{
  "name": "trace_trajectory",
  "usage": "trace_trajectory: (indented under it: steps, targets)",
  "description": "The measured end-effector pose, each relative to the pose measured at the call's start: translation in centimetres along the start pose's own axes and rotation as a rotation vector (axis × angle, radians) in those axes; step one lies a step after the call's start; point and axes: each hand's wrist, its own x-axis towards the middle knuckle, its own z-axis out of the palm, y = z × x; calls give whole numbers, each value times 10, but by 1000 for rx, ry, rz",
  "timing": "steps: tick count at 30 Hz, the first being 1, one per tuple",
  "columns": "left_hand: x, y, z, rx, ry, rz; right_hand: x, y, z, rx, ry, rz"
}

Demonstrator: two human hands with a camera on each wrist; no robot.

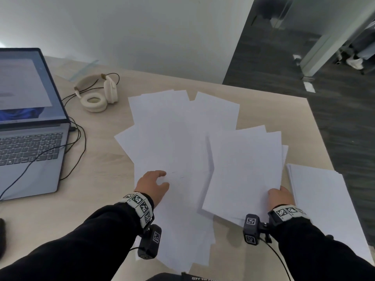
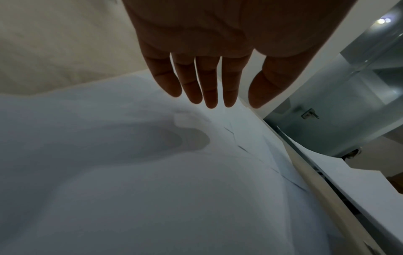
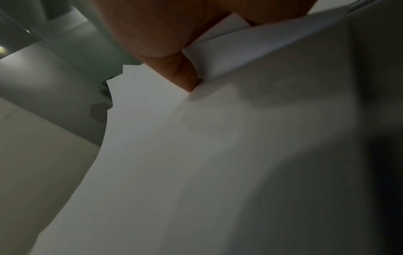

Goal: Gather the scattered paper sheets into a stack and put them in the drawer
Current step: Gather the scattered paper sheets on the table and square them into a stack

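Several white paper sheets (image 1: 172, 138) lie fanned out and overlapping on the beige desk (image 1: 97, 191). My left hand (image 1: 154, 184) hovers just over the near left sheets (image 2: 152, 172), fingers (image 2: 209, 89) straight and spread, holding nothing. My right hand (image 1: 281, 196) pinches the near corner of a bundle of sheets (image 1: 245, 169), lifted off the rest; the right wrist view shows the thumb (image 3: 185, 75) pressed on that bundle (image 3: 218, 155). No drawer is in view.
A neater stack of paper (image 1: 322, 203) sits at the desk's right edge. An open laptop (image 1: 30, 126) with cables stands at the left, cream headphones (image 1: 97, 94) behind it. Dark floor (image 1: 334, 128) lies beyond the right desk edge.
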Motion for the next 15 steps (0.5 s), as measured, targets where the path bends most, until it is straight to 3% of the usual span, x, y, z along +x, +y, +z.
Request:
trace_trajectory:
  steps: [4,7,15]
  targets:
    - [24,18,1,-5,61,3,22,-34,-2,25,-47,-50]
    - [46,26,4,151,65,-26,36,-62,11,25,-94,-117]
    - [64,44,20,519,-92,-115,55,-100,53,-30,-228,-232]
